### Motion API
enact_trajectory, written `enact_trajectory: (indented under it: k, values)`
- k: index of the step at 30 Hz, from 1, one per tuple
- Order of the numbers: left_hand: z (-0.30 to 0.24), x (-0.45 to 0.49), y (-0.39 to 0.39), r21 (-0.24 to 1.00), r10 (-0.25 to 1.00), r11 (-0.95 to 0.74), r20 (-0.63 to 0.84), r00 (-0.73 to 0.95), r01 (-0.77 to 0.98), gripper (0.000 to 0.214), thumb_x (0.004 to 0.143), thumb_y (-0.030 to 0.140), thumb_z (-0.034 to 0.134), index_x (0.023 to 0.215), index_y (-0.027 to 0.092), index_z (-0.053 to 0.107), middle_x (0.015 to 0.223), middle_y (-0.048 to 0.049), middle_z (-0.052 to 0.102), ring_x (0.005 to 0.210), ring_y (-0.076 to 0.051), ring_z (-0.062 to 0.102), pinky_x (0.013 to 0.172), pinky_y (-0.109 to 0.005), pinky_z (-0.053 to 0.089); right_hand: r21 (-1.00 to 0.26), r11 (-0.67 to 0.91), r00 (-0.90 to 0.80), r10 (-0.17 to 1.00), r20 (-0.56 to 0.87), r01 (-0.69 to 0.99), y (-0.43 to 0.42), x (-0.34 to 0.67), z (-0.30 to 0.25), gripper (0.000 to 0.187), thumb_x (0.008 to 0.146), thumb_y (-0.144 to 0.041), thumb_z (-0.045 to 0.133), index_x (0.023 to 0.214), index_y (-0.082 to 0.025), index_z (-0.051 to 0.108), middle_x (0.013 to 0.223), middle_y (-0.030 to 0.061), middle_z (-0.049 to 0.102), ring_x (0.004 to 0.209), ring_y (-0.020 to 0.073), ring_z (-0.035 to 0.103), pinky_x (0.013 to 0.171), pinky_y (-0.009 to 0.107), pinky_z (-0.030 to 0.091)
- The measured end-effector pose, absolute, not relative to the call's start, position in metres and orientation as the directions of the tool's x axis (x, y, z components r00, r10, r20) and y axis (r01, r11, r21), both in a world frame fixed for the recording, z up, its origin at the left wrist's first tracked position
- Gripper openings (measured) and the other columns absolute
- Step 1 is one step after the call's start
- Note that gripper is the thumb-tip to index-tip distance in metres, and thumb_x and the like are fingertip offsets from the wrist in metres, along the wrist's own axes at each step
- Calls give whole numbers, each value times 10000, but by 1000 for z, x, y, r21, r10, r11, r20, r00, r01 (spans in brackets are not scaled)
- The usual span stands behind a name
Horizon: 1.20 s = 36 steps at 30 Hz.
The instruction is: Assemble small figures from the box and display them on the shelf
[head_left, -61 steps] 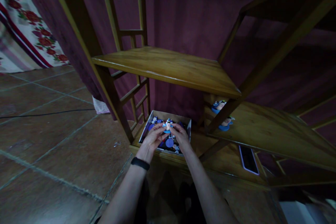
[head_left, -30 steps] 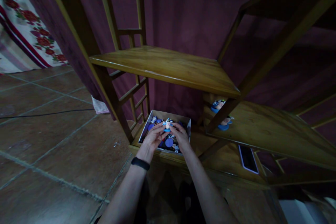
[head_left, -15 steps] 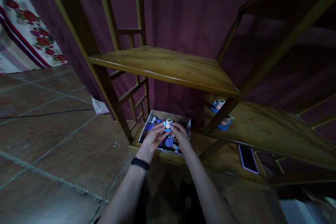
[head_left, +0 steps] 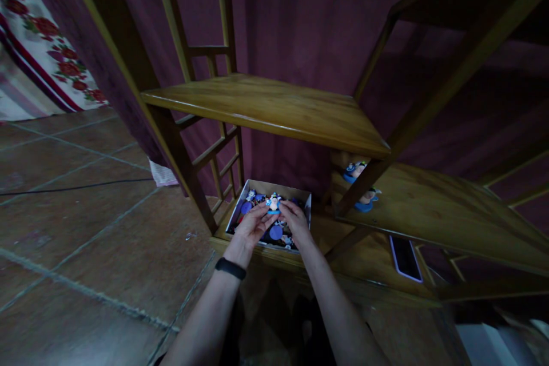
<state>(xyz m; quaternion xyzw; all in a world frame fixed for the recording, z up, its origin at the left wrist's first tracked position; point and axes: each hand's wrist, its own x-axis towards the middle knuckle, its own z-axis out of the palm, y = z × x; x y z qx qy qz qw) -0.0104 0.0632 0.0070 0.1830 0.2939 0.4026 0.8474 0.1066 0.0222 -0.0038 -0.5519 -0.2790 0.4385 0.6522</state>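
Between my two hands is a small toy figurine (head_left: pixel 273 203) with a pale body, blue parts and a round blue base, held upright above an open box. My left hand (head_left: pixel 254 225) grips its left side, the fingers closed on the base. From the right, my right hand (head_left: pixel 295 219) pinches it with the fingertips. Beneath them the white-rimmed cardboard box (head_left: pixel 309 211) stands on the lowest shelf, filled with several dark, blue and purple figurines. One purple disc (head_left: pixel 275 232) shows between my wrists.
Two similar blue-based figurines, one being this figurine (head_left: pixel 367 200), stand by a post on the right-hand shelf (head_left: pixel 429 206). A phone (head_left: pixel 405 259) lies on the low board. Just above the box juts a wooden shelf (head_left: pixel 266 106). A cable (head_left: pixel 77 187) crosses the tiled floor.
Almost nothing differs. The figurine is turned slightly in my fingers, while both hands stay above the box.
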Motion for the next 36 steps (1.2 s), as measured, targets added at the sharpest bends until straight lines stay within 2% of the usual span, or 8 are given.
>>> enact_trajectory:
  k: [7, 12, 19, 27, 32, 36]
  values:
    - [6, -10, 63, 567, 792, 606, -360, 494, -558, 174, 723, -14, 574, 812, 131, 613, 800, -51, 678, 723, -137, 658, 732, -279, 556, -982, 9, 438, 896, -76, -188, 25, 108, -10, 310, 652, -437, 638, 863, -214, 687, 892, 10, 681, 802, 187, 626, 691, 294, 524]
    - [7, -10, 63, 603, 813, 576, -357, 460, -552, 194, 742, 13, 565, 879, 141, 613, 797, -49, 675, 702, -131, 655, 718, -279, 560, -978, 15, 448, 890, -82, -209, 26, 105, -9, 305, 653, -424, 637, 868, -211, 680, 878, 10, 679, 800, 191, 628, 701, 305, 524]
    - [2, -5, 46, 654, 841, 536, -355, 409, -534, 153, 753, 43, 568, 862, 145, 598, 791, -46, 675, 660, -118, 650, 684, -262, 563, -974, 23, 482, 872, -90, -223, 10, 102, -10, 346, 635, -446, 641, 875, -201, 679, 869, 24, 679, 785, 196, 626, 691, 310, 518]
    - [9, -13, -24, 764, 838, 514, -351, 419, -390, 126, 708, 44, 625, 804, 125, 621, 741, -55, 678, 654, -137, 656, 631, -244, 561, -960, 26, 469, 876, -112, -277, -70, 102, -17, 342, 607, -468, 682, 838, -215, 696, 834, 17, 688, 724, 190, 633, 672, 320, 523]
    - [5, -30, -79, 793, 810, 533, -378, 448, -295, 146, 682, 72, 667, 809, 129, 624, 749, -68, 684, 663, -168, 665, 651, -298, 565, -955, -15, 434, 889, -148, -296, -134, 96, -21, 355, 607, -465, 694, 841, -199, 701, 798, 20, 683, 682, 171, 626, 677, 322, 522]
    - [-2, -43, -112, 787, 818, 520, -348, 459, -330, 148, 678, 74, 678, 807, 128, 631, 754, -61, 679, 680, -157, 660, 664, -288, 556, -947, -17, 406, 901, -153, -321, -164, 87, -19, 348, 593, -451, 706, 832, -198, 698, 799, 15, 678, 678, 157, 622, 680, 314, 518]
